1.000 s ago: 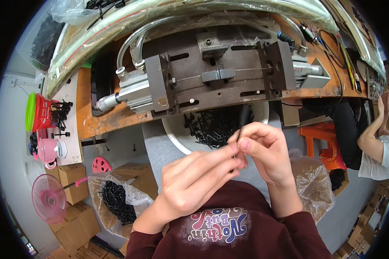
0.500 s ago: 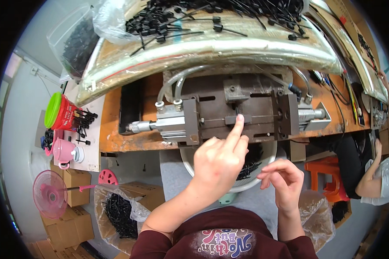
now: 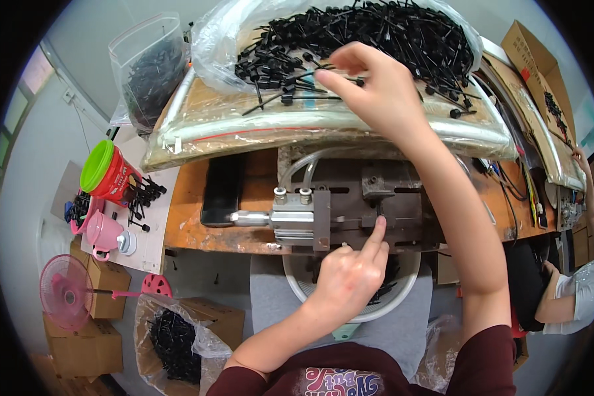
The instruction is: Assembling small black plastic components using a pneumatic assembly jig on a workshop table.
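Note:
My left hand (image 3: pixel 351 280) reaches up to the dark metal fixture (image 3: pixel 406 210) on the bench. Its index finger is stretched out, the tip touching the small block in the fixture's middle; the other fingers are bent. A thin black piece (image 3: pixel 379 206) shows just beyond that fingertip. Over the front of a heap of black plastic pieces (image 3: pixel 376 30) with thin stems and blocky heads hovers my right hand (image 3: pixel 379 82). Thumb and forefinger are apart, with nothing visible between them. My right forearm covers the fixture's right end.
The heap lies on a plastic-wrapped board (image 3: pixel 211 129) above the bench. Clear hoses (image 3: pixel 290 168) join a silver cylinder (image 3: pixel 294 221). Below sits a white basket (image 3: pixel 297 290). A red bucket (image 3: pixel 119 175) and pink cup (image 3: pixel 103 231) stand left; another person's arm (image 3: pixel 554 300) is right.
My right hand has risen from beside the basket to the heap, its forearm now crossing the fixture. The left fingertip stays at the middle block. The view has shifted, showing more of the heap.

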The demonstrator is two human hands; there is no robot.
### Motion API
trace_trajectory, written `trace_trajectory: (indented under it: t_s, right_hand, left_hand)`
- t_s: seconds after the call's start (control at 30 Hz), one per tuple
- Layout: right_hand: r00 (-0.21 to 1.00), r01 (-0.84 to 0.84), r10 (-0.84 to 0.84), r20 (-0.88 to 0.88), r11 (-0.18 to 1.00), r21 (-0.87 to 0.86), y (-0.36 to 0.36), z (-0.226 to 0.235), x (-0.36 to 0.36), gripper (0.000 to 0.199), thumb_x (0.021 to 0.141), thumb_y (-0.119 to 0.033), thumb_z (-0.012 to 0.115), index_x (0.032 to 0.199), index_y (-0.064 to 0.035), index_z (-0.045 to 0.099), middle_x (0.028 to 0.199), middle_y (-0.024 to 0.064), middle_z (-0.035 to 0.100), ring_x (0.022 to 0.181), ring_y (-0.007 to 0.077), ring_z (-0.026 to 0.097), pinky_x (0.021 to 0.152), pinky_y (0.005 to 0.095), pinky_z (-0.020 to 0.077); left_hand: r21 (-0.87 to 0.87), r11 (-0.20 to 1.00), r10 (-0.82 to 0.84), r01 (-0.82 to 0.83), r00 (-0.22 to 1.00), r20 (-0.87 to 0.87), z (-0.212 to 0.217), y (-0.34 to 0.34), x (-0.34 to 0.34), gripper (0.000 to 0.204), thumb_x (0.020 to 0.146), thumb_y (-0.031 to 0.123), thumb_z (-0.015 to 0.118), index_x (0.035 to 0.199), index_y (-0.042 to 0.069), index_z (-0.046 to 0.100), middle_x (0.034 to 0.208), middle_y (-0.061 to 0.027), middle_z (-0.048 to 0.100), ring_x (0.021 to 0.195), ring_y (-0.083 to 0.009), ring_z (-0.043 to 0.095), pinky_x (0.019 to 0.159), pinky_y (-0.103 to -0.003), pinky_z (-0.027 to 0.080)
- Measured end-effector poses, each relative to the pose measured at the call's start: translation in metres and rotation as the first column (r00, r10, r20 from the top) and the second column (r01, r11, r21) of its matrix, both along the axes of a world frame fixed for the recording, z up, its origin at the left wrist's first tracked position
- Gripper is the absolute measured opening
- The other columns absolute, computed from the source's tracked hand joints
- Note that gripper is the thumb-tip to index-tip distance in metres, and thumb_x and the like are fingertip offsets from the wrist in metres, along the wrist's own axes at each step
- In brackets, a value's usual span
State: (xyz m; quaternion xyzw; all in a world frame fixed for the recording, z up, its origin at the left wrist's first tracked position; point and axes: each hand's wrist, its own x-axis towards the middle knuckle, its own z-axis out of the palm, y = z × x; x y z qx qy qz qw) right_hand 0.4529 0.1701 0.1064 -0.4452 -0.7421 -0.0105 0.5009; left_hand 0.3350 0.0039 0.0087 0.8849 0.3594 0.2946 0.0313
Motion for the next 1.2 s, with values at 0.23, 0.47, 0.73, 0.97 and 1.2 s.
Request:
trace_trajectory:
  t_s: [0.23, 0.47, 0.73, 0.97, 1.2]
  right_hand:
    - [0.943, 0.224, -0.095, 0.318, 0.889, -0.399, 0.109, 0.02, -0.085, 0.084, 0.06, -0.057, 0.073, 0.122, -0.0032, 0.056, 0.118, 0.0168, 0.062, 0.113, 0.0316, 0.058, 0.096, 0.0442, 0.0436]
    - [0.849, 0.349, -0.022, 0.528, 0.774, -0.528, 0.12, 0.018, -0.116, 0.079, 0.06, -0.044, 0.072, 0.131, -0.0157, 0.053, 0.129, 0.0142, 0.054, 0.121, 0.0351, 0.05, 0.098, 0.0483, 0.0424]
    - [0.685, 0.08, 0.247, 0.686, 0.909, -0.408, 0.122, 0.031, -0.064, 0.059, 0.056, -0.018, 0.077, 0.11, -0.0017, 0.06, 0.105, 0.017, 0.064, 0.099, 0.033, 0.061, 0.084, 0.0385, 0.0498]
    - [0.728, -0.018, 0.388, 0.565, 0.835, -0.55, 0.084, 0.035, 0.014, 0.045, 0.064, -0.005, 0.068, 0.108, -0.0073, 0.06, 0.109, 0.0113, 0.058, 0.101, 0.028, 0.056, 0.089, 0.0374, 0.0457]
    - [0.747, 0.03, 0.314, 0.586, 0.865, -0.502, 0.053, 0.045, 0.058, 0.038, 0.072, -0.009, 0.071, 0.109, -0.0075, 0.065, 0.108, 0.0088, 0.064, 0.105, 0.0264, 0.058, 0.093, 0.0378, 0.0455]
  left_hand:
    - [-0.356, 0.894, -0.232, 0.273, 0.961, 0.153, -0.006, -0.035, -0.03, 0.027, 0.071, 0.018, 0.075, 0.094, 0.007, 0.065, 0.126, -0.0092, 0.06, 0.059, -0.0188, 0.063, 0.054, -0.028, 0.051]
    - [-0.5, 0.802, -0.336, 0.327, 0.939, 0.074, -0.054, -0.045, -0.064, 0.024, 0.076, 0.025, 0.071, 0.095, 0.011, 0.066, 0.137, -0.0027, 0.051, 0.074, -0.0204, 0.068, 0.062, -0.031, 0.055]
    - [-0.581, 0.72, -0.392, 0.38, 0.913, 0.111, -0.102, -0.063, -0.06, 0.025, 0.076, 0.026, 0.071, 0.095, 0.012, 0.064, 0.134, -0.0015, 0.054, 0.087, -0.023, 0.068, 0.069, -0.034, 0.056]
    - [-0.641, 0.706, -0.313, 0.303, 0.944, 0.102, -0.13, -0.068, -0.066, 0.023, 0.074, 0.019, 0.072, 0.093, 0.008, 0.064, 0.126, -0.0048, 0.058, 0.087, -0.0243, 0.067, 0.071, -0.036, 0.056]
    - [-0.652, 0.742, -0.234, 0.157, 0.972, -0.033, -0.153, -0.065, -0.066, 0.023, 0.075, 0.019, 0.072, 0.094, 0.009, 0.065, 0.122, -0.0018, 0.058, 0.085, -0.0233, 0.067, 0.071, -0.036, 0.055]
